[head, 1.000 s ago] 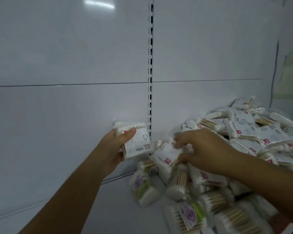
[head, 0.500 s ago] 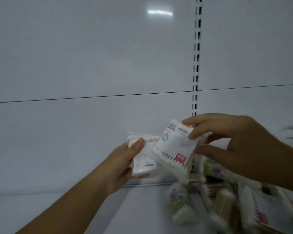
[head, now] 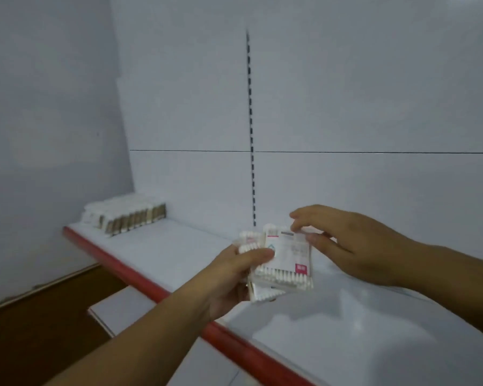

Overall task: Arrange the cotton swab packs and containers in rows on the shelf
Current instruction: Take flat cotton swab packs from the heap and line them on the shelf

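Above the white shelf [head: 332, 316], my left hand [head: 234, 274] grips a small stack of cotton swab packs [head: 282, 263], thumb across the front. The front pack is white with a red mark at its lower corner and white swab tips along the bottom. My right hand [head: 343, 243] pinches the top edge of that front pack with fingertips and thumb. At the shelf's far left end stands a tidy row of swab packs [head: 126, 215] against the side wall.
The shelf has a red front edge [head: 140, 277]. A lower white shelf [head: 123, 307] juts out beneath it, over a dark brown floor [head: 39, 316]. A slotted upright [head: 251, 129] runs down the white back panel.
The view has swung left, so the loose pile of packs at the right is out of sight and the tidy row appears. My right hand has laid its pack onto the left hand's stack.
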